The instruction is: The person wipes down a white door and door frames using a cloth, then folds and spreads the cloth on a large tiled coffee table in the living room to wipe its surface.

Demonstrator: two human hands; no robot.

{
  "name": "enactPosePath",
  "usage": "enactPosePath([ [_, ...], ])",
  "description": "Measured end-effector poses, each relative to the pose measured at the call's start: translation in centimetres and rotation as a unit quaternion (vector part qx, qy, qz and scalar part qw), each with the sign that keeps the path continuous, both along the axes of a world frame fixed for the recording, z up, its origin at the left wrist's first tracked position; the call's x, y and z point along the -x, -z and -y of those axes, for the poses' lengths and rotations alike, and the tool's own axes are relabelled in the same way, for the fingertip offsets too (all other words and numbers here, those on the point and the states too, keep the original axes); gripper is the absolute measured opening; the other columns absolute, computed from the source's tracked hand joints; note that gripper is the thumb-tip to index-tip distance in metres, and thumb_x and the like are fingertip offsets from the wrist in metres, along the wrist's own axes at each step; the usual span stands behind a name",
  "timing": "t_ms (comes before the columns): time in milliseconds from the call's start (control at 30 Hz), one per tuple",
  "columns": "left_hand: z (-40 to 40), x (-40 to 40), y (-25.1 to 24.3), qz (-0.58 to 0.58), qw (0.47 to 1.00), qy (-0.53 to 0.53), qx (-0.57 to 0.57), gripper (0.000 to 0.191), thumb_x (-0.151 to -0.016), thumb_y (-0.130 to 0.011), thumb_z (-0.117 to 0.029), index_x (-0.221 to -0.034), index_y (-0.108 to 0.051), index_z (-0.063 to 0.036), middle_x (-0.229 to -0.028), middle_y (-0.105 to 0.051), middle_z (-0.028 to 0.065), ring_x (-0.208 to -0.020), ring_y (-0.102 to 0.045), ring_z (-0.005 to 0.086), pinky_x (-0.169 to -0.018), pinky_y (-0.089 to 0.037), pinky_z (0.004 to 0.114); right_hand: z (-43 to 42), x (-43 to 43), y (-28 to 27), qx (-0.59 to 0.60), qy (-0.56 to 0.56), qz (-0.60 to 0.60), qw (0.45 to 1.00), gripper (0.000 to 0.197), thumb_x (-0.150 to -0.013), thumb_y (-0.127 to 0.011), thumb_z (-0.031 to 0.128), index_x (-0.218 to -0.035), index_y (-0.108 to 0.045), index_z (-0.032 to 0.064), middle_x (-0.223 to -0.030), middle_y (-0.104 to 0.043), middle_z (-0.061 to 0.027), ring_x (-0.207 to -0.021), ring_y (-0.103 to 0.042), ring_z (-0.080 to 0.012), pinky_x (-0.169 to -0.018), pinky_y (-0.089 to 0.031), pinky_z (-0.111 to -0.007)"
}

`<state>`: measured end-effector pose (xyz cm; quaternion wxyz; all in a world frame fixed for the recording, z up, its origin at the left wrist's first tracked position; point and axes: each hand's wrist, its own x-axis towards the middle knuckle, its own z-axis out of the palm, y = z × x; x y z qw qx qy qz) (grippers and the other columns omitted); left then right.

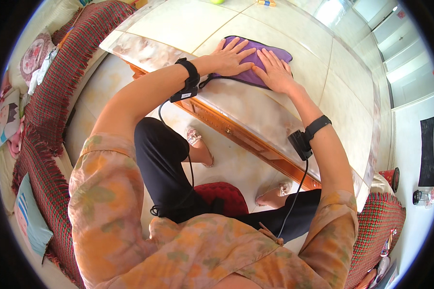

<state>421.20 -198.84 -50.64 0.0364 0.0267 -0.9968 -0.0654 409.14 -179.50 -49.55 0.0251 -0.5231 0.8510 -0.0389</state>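
A purple cloth [244, 76] with black edging and a dark loop at one corner lies flat on the tiled tabletop [303, 43]. It may be a folded cloth or a flat pouch; I cannot tell. My left hand [233, 56] rests palm down on its left part, fingers spread. Across from it, my right hand [275, 74] presses flat on the right part, with fingers pointing up and left. The fingertips of both hands come close together near the cloth's middle. Neither hand grips anything. Each wrist wears a black strap with a small cabled box.
The table's marble-look border and wooden drawer front [229, 132] run diagonally before my knees. A green round object [217, 1] and a small box [267, 3] sit at the far side. On the left stands a sofa with a red-green woven cover [50, 90] and a blue cushion [32, 213].
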Motion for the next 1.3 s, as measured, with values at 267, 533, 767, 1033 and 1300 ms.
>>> enactPosePath([
  [267,3.0,2.9,-2.9,0.118,0.993,0.018,-0.009,0.069,-0.104,-0.031,-0.063,-0.164,-0.023,-0.0277,-0.172,-0.013,0.0120,-0.158,-0.008,0.0345,-0.125,-0.007,0.058,2.3,1.7,-0.6,-0.016,0.004,0.003,1.000,0.078,-0.103,-0.033,0.066,-0.164,-0.019,0.0196,-0.172,-0.016,-0.0032,-0.158,-0.013,-0.0210,-0.126,-0.011,-0.048],
  [533,1.5,3.7,-13.8,-0.124,0.762,-0.031,-0.635,0.073,-0.107,-0.024,-0.060,-0.154,-0.042,-0.0069,-0.163,-0.036,0.0102,-0.152,-0.025,0.0286,-0.124,-0.018,0.047,2.8,-7.7,-5.0,0.178,-0.033,0.262,0.948,0.059,-0.100,-0.056,0.034,-0.151,-0.043,0.0058,-0.162,-0.036,-0.0129,-0.147,-0.037,-0.0292,-0.117,-0.032,-0.048],
  [767,0.8,3.4,-20.6,-0.369,0.495,0.021,-0.786,0.064,-0.109,-0.024,-0.052,-0.136,-0.056,-0.0028,-0.134,-0.065,0.0123,-0.126,-0.052,0.0232,-0.113,-0.034,0.043,0.2,-16.2,-9.0,0.366,-0.152,0.812,0.429,0.040,-0.098,-0.056,0.020,-0.137,-0.052,0.0074,-0.122,-0.065,-0.0053,-0.111,-0.063,-0.0194,-0.100,-0.050,-0.040],
  [1033,-1.0,2.4,-18.8,-0.558,0.686,-0.077,-0.460,0.041,-0.107,-0.036,-0.032,-0.117,-0.064,-0.0045,-0.114,-0.072,0.0113,-0.110,-0.063,0.0229,-0.091,-0.048,0.038,-0.7,-20.7,-11.2,0.462,-0.005,0.724,0.512,0.036,-0.092,-0.077,0.017,-0.119,-0.060,0.0011,-0.104,-0.064,-0.0020,-0.088,-0.062,-0.0104,-0.082,-0.051,-0.030],
  [1300,-3.6,0.2,-19.4,-0.609,0.793,0.005,-0.002,0.022,-0.094,-0.061,-0.016,-0.115,-0.066,-0.0128,-0.100,-0.066,0.0077,-0.102,-0.062,0.0301,-0.086,-0.050,0.044,-1.3,-21.4,-11.4,0.482,0.036,0.732,0.481,0.029,-0.090,-0.078,0.015,-0.112,-0.065,0.0022,-0.098,-0.067,-0.0019,-0.084,-0.062,-0.0097,-0.077,-0.050,-0.027],
])
